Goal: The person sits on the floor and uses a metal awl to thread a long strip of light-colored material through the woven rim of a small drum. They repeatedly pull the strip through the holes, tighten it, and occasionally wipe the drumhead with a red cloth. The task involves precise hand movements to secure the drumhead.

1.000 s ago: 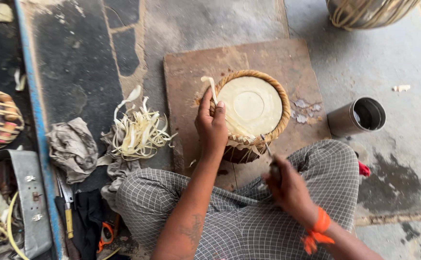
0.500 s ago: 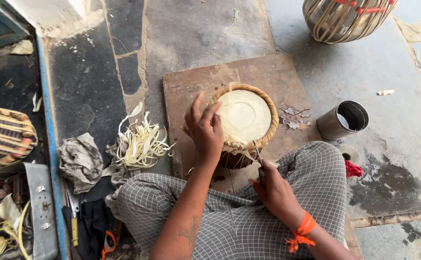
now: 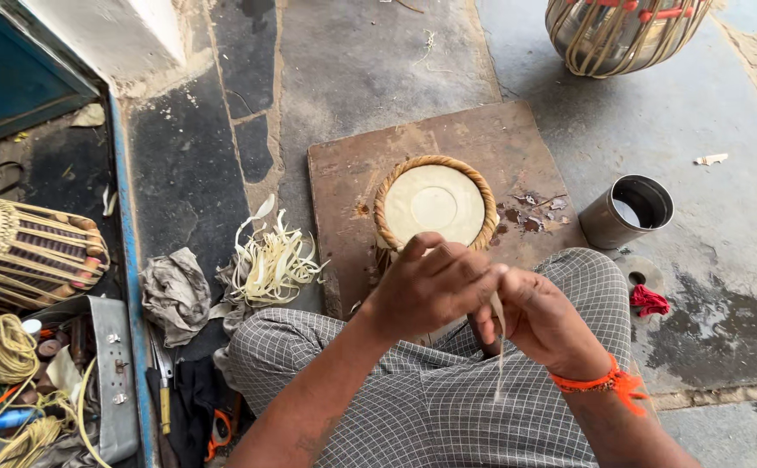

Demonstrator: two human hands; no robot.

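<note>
Left hand (image 3: 430,290) off drumhead now, drawn back to lap, meeting right hand (image 3: 545,319); both pinch thin pale lacing strip (image 3: 501,347) dangling below. Small drum (image 3: 435,206) untouched, just beyond knuckles on board (image 3: 344,173).

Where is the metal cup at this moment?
In the head view, the metal cup stands on the grey floor at the right, just beyond the right edge of the brown board that carries the small drum, and above the red cloth scrap.

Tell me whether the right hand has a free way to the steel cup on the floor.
Probably yes. The right hand is pinching a pale strip with the left hand, but only bare floor lies between it and the steel cup.
</note>
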